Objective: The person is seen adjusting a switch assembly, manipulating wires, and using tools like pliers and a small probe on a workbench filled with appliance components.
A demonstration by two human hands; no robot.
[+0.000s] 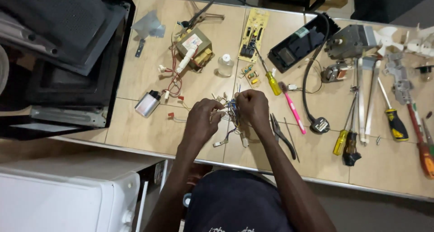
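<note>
Holding a small tangle of wires (pixel 231 111) between both hands, just above the tiled table (pixel 135 78), so the loose ends hang free and stay sortable. The left hand (pixel 202 120) pinches one side with fingers closed on the strands, and the right hand (pixel 254 107) grips the other side the same way, knuckles up. The bundle sits dead centre, right in front of the person, probably because that's the one bare patch of table.

Everything else is pushed outward in reach: pliers (pixel 283 135) just beside the right hand, a pink toothbrush (pixel 293 109) and a yellow-handled screwdriver (pixel 271 78) a bit further, the transformer (pixel 194 48) and silver capacitor (pixel 147 103) up on the left, and the green circuit board (pixel 253 34) at the far edge.
</note>
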